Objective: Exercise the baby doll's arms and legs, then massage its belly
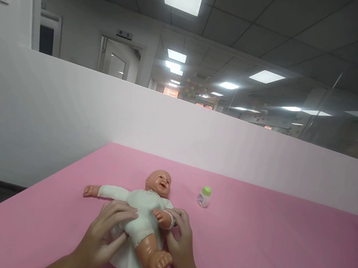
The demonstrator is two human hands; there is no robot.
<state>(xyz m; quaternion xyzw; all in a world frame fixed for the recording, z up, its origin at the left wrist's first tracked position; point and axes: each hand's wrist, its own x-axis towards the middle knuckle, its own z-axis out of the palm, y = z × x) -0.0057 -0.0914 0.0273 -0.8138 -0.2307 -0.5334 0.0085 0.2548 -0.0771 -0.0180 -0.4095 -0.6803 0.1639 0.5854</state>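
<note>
**Handling a doll on a pink table, both hands at its middle**

Lying face up on the pink table (265, 253), the doll (147, 213) has its head pointing away from the camera and its legs toward it. One arm is stretched out to the left; the other is bent across its belly.

Left hand (106, 231): on the doll's hip and lower body. Fingers (123, 210) slightly spread, curved over the white cloth, touching it. Whether they pinch the cloth or only press on it cannot be told.

Centre: body and arms are covered by a white garment. One leg is bare, foot raised toward the camera. A flap of white cloth (129, 265) lies under and below that leg, not wrapped round it. Judged from this, the upper half is dressed and the lower half still loose or open.

Right hand (181, 242): against the doll's other side, just beside the bent arm. Fingers (181, 219) close together, tips touching the sleeve; grip unclear.

Further right: a small bottle (204, 197) with a green cap stands upright, near the doll's head, apart from both hands.
</note>
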